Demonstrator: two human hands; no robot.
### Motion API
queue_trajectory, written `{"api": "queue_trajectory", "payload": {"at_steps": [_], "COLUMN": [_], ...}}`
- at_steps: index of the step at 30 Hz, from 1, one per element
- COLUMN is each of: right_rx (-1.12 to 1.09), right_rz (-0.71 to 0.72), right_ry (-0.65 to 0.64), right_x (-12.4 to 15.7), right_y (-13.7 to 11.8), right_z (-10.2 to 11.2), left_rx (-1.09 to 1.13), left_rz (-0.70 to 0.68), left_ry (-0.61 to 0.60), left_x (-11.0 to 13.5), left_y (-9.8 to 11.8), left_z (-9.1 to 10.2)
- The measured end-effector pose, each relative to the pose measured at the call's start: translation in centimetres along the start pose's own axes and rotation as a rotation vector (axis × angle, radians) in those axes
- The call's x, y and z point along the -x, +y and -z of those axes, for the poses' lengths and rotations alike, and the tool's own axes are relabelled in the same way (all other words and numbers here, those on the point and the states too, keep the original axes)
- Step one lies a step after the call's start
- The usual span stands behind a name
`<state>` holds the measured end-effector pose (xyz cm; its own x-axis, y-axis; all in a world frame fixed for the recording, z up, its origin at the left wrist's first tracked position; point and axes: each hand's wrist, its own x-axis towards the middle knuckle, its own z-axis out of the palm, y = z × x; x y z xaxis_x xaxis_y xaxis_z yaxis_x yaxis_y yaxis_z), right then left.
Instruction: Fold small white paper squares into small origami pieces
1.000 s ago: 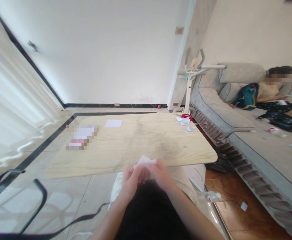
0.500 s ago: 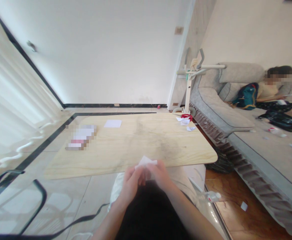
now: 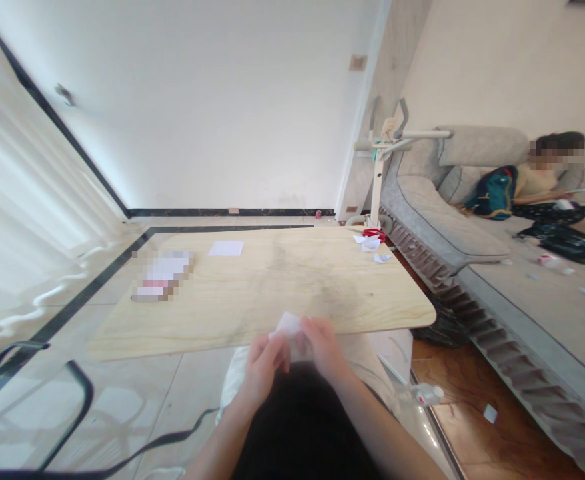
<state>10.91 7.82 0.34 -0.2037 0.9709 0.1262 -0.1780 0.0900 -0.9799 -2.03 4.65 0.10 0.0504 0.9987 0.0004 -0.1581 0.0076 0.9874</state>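
A small white piece of folded paper (image 3: pixel 288 323) is held between my two hands at the near edge of the wooden table (image 3: pixel 222 300). My left hand (image 3: pixel 263 360) pinches its left side, thumb on top. My right hand (image 3: pixel 323 350) is closed on its right side, the fingers partly hidden behind it. A flat white sheet (image 3: pixel 226 249) lies toward the back left of the table. At the back right are folded white papers (image 3: pixel 369 244) and another small folded paper (image 3: pixel 382 258) beside a red object (image 3: pixel 373 235) I cannot make out.
A blurred-out pack (image 3: pixel 165 273) lies on the table's left side. To the right stand exercise equipment (image 3: pixel 378 167) and a grey sofa (image 3: pixel 482 233), where a person (image 3: pixel 542 180) sits. A plastic bottle (image 3: pixel 428 394) is low on the right; a dark metal frame (image 3: pixel 85 387) is at left.
The paper's right point no longer sticks out over my right hand, and the paper shows a narrower shape. My right hand has shifted slightly; my left hand keeps its place.
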Motion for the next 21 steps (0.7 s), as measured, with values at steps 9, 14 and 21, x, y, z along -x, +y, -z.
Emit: {"api": "queue_trajectory", "payload": {"at_steps": [9,14,21], "right_rx": [-0.045,-0.024,-0.021], "right_rz": [-0.021,-0.004,-0.049], "right_ry": [-0.069,-0.056,-0.104], "right_x": [0.1,0.0,0.1], "right_y": [0.2,0.2,-0.2], "right_z": [-0.1,0.1,-0.3], "left_rx": [-0.075,-0.034,0.066], "left_rz": [0.023,0.046,0.057], "left_ry": [0.016,-0.024,-0.050], "left_x": [0.2,0.2,0.1], "left_y": [-0.4,0.4,-0.1], "left_z": [-0.1,-0.4,-0.4]}}
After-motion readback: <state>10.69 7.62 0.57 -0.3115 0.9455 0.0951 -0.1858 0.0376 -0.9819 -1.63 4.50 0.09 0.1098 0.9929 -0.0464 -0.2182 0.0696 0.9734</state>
